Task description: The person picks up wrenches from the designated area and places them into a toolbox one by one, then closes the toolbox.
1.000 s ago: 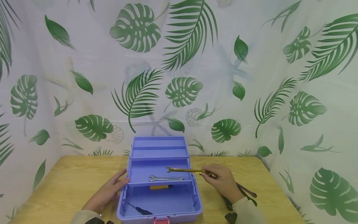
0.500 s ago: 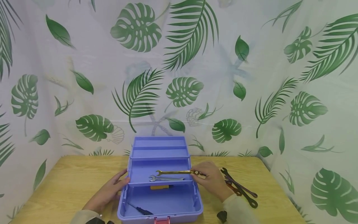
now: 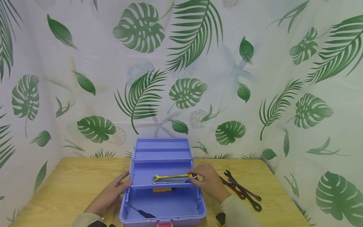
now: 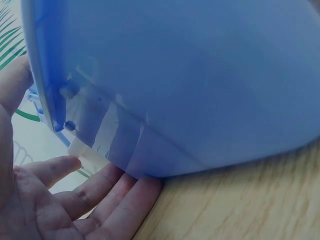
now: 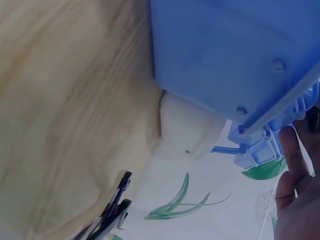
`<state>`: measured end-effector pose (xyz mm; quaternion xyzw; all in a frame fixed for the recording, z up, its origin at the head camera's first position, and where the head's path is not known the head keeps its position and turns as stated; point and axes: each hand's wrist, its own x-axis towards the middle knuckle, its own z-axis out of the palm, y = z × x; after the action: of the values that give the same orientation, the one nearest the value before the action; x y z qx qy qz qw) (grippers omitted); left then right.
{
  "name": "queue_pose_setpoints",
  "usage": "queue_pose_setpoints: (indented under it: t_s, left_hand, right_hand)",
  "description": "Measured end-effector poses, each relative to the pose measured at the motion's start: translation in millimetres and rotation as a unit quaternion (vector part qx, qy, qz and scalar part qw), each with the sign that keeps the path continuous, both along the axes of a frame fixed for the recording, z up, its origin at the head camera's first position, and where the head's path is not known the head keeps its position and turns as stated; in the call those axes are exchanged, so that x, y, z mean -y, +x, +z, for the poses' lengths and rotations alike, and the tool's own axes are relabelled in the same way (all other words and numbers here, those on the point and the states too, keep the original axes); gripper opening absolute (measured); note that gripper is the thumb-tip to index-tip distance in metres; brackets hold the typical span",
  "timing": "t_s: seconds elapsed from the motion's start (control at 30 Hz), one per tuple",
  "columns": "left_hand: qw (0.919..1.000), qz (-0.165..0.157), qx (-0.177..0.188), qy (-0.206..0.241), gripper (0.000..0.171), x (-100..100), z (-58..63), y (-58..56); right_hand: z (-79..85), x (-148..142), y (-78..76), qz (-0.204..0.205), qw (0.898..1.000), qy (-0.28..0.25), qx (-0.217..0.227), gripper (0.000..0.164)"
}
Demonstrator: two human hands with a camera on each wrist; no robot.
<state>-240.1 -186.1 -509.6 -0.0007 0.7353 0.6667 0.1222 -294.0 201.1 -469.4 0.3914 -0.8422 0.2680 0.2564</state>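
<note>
A blue-purple toolbox (image 3: 163,206) stands with its lid up and its tray raised. My right hand (image 3: 209,181) pinches the ring end of a gold combination wrench (image 3: 171,177) over the tray (image 3: 141,170). The wrench's open jaw points left, low above a silver wrench (image 3: 170,182) that lies in the tray. At the box's left side, my left hand (image 3: 109,193) holds the wall. Its thumb is over the edge, and in the left wrist view its fingers (image 4: 135,200) lie against the outer side. The gold wrench is out of sight in the right wrist view.
Several dark and reddish wrenches (image 3: 246,197) lie crossed on the wooden table (image 3: 85,176) to the right. In the box's bottom are a black screwdriver (image 3: 146,214) and a yellow-handled tool (image 3: 162,190), partly under the tray. A leaf-patterned curtain (image 3: 181,63) hangs behind.
My right hand has moved left and slightly down with the gold wrench, bringing it just over the silver one. The wrenches on the right have come into view. My left hand stays put.
</note>
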Motion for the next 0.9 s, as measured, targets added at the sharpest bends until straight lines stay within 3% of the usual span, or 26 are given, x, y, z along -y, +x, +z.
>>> queue_pose_setpoints:
  t_s: [0.13, 0.53, 0.9]
  left_hand:
    - [1.0000, -0.005, 0.000, 0.006, 0.078, 1, -0.7, -0.3]
    - [0.9997, 0.022, 0.009, -0.006, 0.080, -1, -0.1, -0.2]
    - [0.9999, -0.005, 0.000, 0.013, 0.079, 2, -0.4, 0.4]
  right_hand:
    - [4.1, 5, 0.7, -0.007, 1.000, 0.020, 0.020, 0.015]
    - [16.1, 18, 0.3, -0.019, 0.992, 0.089, 0.089, 0.018]
    - [20.8, 21, -8.1, 0.007, 0.979, 0.121, 0.166, 0.021]
